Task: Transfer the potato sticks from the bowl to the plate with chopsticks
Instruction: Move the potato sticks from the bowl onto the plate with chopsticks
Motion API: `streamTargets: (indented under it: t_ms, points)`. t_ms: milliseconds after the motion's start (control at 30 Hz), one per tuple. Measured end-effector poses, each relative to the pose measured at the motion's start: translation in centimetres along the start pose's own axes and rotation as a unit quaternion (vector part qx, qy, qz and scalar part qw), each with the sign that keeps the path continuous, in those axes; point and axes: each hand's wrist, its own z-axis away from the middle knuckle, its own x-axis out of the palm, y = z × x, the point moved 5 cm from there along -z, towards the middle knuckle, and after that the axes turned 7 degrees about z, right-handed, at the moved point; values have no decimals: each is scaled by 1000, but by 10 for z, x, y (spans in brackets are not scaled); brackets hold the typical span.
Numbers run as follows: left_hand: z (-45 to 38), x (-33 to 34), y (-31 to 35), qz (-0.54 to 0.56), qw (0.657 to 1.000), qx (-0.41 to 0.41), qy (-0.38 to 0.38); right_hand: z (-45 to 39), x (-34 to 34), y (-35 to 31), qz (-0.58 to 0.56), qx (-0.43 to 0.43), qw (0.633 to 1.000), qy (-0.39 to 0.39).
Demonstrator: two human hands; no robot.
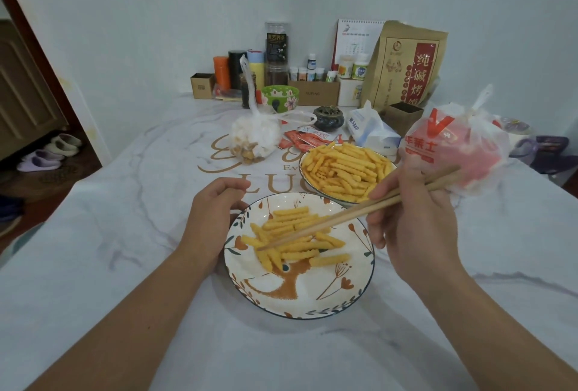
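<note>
A patterned plate [341, 300] lies in front of me with several yellow crinkle potato sticks [294, 235] piled on its far half. Behind it to the right stands a bowl [305, 176] heaped with more potato sticks [341, 171]. My right hand [413, 218] grips a pair of wooden chopsticks [353, 212]; their tips reach down to the left among the sticks on the plate. My left hand [212, 218] curls round the plate's left rim.
A clear bag of snacks [255, 137], red sauce packets [308, 140], a tissue pack [372, 132] and a red-and-white plastic bag [453, 146] lie behind the bowl. Jars, bottles, boxes and a brown paper bag [406, 68] line the wall. Slippers [40, 160] lie on the floor at left.
</note>
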Motion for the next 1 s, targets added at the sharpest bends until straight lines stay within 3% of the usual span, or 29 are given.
streamTargets:
  t_ms: [233,467,567,700,800,900,1000]
  points:
    - [0,0,0,-9,1000,1,-1,15,16,3,50,7,997,-50]
    - [0,0,-1,-13,1000,2,-2,13,13,-6,41,-57,997,-33]
    - [0,0,0,-13,1000,2,2,15,18,-3,31,-41,996,-74]
    - [1,-1,-1,-11,1000,0,3,14,18,2,50,-26,996,-73]
    - [1,-1,-1,-13,1000,2,3,4,8,5,15,-16,999,-39]
    - [1,0,0,-13,1000,8,-1,-9,-13,1,-11,-30,998,53]
    - [1,1,0,-30,999,13,-1,-19,-33,-7,75,-102,985,118]
